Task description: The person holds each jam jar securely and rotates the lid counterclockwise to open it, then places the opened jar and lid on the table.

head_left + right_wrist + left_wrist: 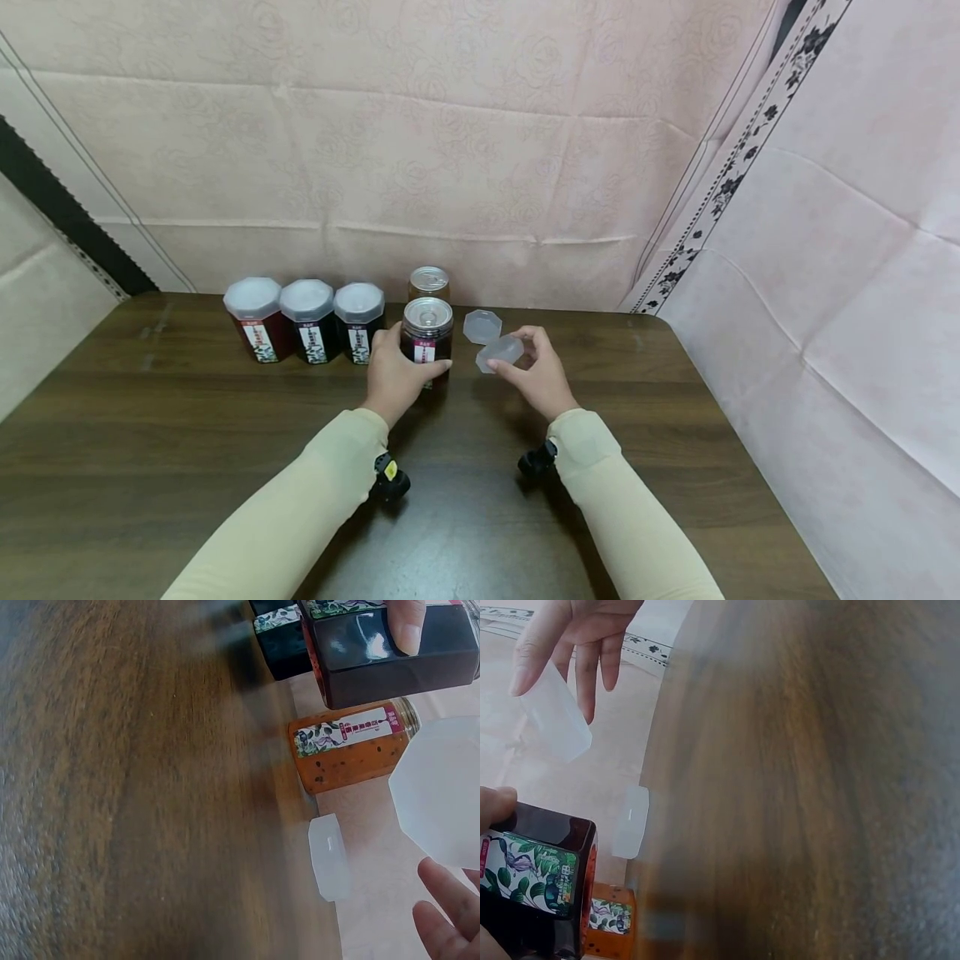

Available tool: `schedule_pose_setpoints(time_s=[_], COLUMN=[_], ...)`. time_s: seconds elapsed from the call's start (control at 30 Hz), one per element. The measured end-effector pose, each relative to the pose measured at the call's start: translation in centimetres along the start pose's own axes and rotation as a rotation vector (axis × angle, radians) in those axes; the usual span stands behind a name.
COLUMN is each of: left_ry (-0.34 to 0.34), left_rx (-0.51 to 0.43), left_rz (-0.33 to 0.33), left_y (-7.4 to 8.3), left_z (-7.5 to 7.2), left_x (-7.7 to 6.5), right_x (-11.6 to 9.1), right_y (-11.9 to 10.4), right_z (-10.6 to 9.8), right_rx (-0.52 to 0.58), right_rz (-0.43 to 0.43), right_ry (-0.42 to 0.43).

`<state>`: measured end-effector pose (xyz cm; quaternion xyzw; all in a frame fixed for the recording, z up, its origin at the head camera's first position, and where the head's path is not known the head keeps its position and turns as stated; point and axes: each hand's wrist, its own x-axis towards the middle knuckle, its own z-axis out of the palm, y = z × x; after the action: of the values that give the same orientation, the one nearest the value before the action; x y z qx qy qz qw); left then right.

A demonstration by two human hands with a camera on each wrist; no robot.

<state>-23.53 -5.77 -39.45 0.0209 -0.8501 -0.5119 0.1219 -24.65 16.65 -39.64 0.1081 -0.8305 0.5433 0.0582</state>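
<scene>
My left hand [395,373] grips a dark jar [427,325] that has a bare metal top and a label, with the thumb across its front. My right hand [542,375] pinches a translucent octagonal plastic lid [498,353] between thumb and fingers, just right of that jar. A second such lid [482,327] lies on the table behind the held one. Right behind the gripped jar stands an amber jar [352,744] with a metal top and dark specks inside. In the left wrist view the dark jar's patterned label [529,874] shows.
Left of my left hand, a row of jars with translucent lids stands along the back: a reddish one [262,335], a dark one [313,332] and another dark one [358,323]. A pale patterned cloth [420,167] hangs behind the brown wooden table [465,500].
</scene>
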Motion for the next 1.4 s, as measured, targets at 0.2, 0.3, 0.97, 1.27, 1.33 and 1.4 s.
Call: schedule_pose_setpoints(time_s=[0.2, 0.3, 0.97, 1.27, 1.33, 1.4], left_ry=[0.008, 0.01, 0.033, 0.038, 0.042, 0.043], left_rx=[-0.009, -0.017, -0.029, -0.029, -0.031, -0.032], left_rz=[0.0, -0.006, -0.039, -0.033, -0.031, -0.029], left_y=[-0.1, -0.1, -0.6, -1.0, -1.0, -1.0], left_z=[0.4, 0.6, 1.3, 1.7, 1.8, 1.9], left_x=[0.3, 0.4, 1.4, 2.2, 2.3, 2.3], right_x=[0.2, 0.3, 0.9, 1.3, 1.4, 1.6], right_y=[0.3, 0.4, 1.4, 1.7, 1.8, 2.0], right_z=[0.1, 0.1, 0.5, 0.5, 0.6, 0.7], right_rx=[0.036, 0.081, 0.2, 0.251, 0.249, 0.244], right_rz=[0.012, 0.016, 0.052, 0.108, 0.121, 0.134], right_ry=[0.006, 0.0, 0.001, -0.017, -0.014, -0.007])
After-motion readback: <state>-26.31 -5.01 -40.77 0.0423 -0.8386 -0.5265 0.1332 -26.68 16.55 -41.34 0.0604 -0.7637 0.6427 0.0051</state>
